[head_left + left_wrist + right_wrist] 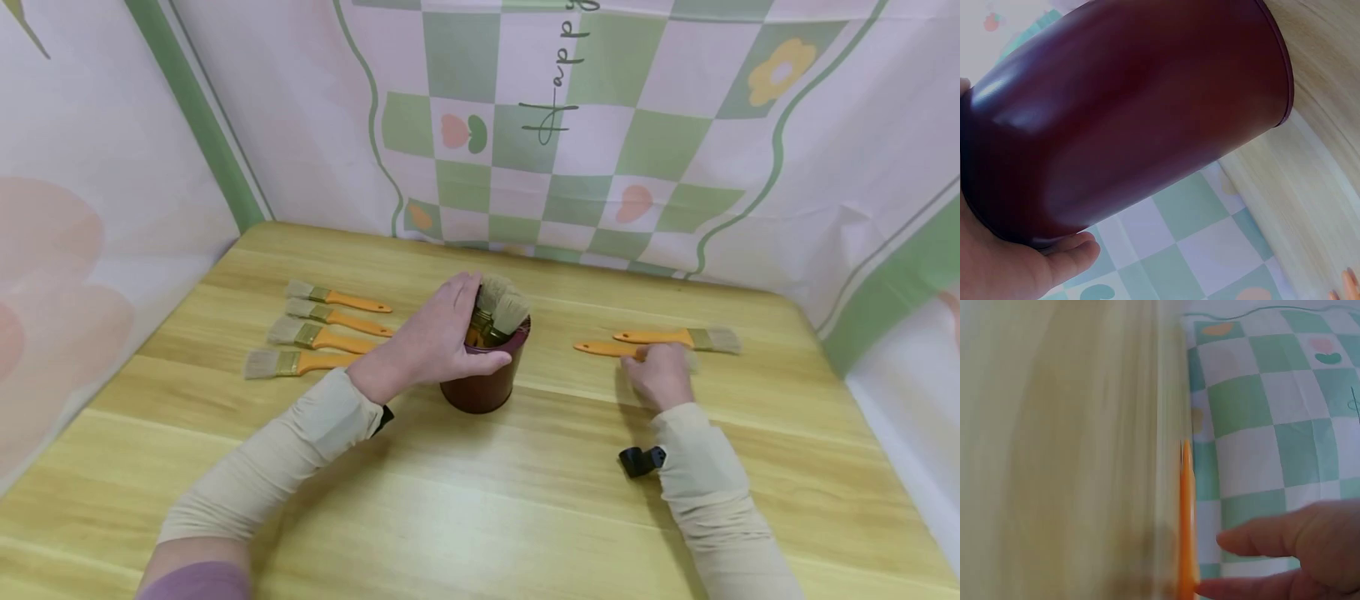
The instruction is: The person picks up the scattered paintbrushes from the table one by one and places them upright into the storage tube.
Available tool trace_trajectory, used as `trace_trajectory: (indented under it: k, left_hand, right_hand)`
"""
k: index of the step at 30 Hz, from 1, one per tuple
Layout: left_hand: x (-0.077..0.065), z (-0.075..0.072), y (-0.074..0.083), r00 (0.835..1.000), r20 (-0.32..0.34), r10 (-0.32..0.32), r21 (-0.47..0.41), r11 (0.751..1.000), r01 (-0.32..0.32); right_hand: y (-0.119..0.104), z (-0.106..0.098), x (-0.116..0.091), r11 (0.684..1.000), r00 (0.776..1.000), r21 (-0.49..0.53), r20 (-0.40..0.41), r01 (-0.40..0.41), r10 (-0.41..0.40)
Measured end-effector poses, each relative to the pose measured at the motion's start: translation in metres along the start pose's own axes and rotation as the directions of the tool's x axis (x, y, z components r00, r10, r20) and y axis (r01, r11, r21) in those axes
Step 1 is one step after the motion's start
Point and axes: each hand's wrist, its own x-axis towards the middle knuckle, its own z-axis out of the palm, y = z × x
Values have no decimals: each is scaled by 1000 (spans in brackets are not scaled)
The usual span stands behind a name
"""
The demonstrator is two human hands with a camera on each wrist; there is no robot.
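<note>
My left hand (431,337) grips the rim of a dark red round holder (480,387), thumb at the near side and fingers over the far left. Several paintbrushes (504,304) stand in it, bristles up. The left wrist view shows the smooth wall of the holder (1147,112) close up. At the right, my right hand (662,373) is over the nearer of two flat paintbrushes (600,348), hiding much of it. In the right wrist view a fingertip meets an orange handle (1186,519), while another digit stays apart from it. The farther paintbrush (652,337) lies just behind.
Several paintbrushes with orange handles (352,302) lie in a column left of the holder, bristles to the left. All rest on a wooden table (450,517). A checked, printed cloth (517,200) hangs behind the far edge.
</note>
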Motion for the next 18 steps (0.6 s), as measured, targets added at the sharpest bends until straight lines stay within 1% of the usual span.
trace_trajectory:
  k: [2, 5, 11, 14, 16, 18]
  left_hand:
    - [0, 0, 0, 1000, -2, 3, -3, 1000, -3]
    - [0, 0, 0, 1000, -8, 15, 0, 1000, -15]
    - [1, 1, 0, 999, -34, 39, -3, 999, -39]
    - [1, 1, 0, 998, -42, 43, -6, 999, -44]
    - [1, 0, 0, 998, -42, 42, -10, 999, -42]
    - [0, 0, 0, 999, -37, 33, -18, 999, -33]
  right_hand:
    - [0, -3, -3, 999, 999, -50, 34, 1, 1]
    - [1, -5, -6, 994, 999, -109, 52, 17, -11]
    - [2, -6, -12, 979, 998, -193, 1, 64, -65]
    - [0, -7, -15, 952, 998, -302, -17, 58, -66]
    - [-2, -7, -16, 929, 999, -369, -32, 20, -34]
    - [-5, -9, -15, 907, 999, -421, -28, -35, 26]
